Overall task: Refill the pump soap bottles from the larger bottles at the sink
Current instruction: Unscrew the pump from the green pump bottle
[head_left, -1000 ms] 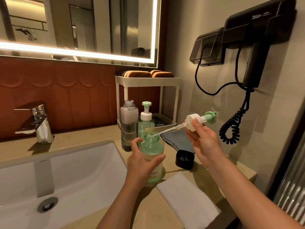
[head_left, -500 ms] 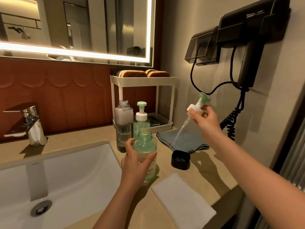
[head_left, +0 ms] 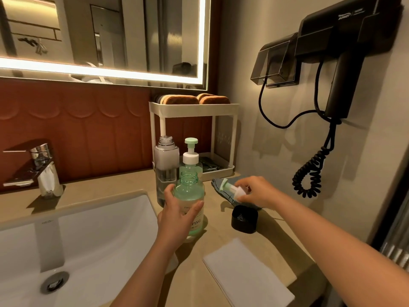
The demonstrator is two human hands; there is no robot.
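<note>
The uncapped green bottle (head_left: 189, 196) stands on the counter (head_left: 265, 238) by the sink's (head_left: 99, 218) right rim. The left hand (head_left: 177, 218) is wrapped round its body, thumb on the left side and fingers (head_left: 197, 207) curled across the label. To its right the pump head (head_left: 231, 189) lies low over the grey cloth (head_left: 218, 185), pinched in the curled fingers of the right hand (head_left: 257, 191), just behind the black cap (head_left: 244, 219). A tall clear bottle (head_left: 166, 165) and a second pump bottle (head_left: 191, 161) stand close behind the green one.

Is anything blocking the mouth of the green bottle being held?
Nothing visible: the clear green bottle has a bare neck; the white-and-green pump is off to the right, in the right hand.
</note>
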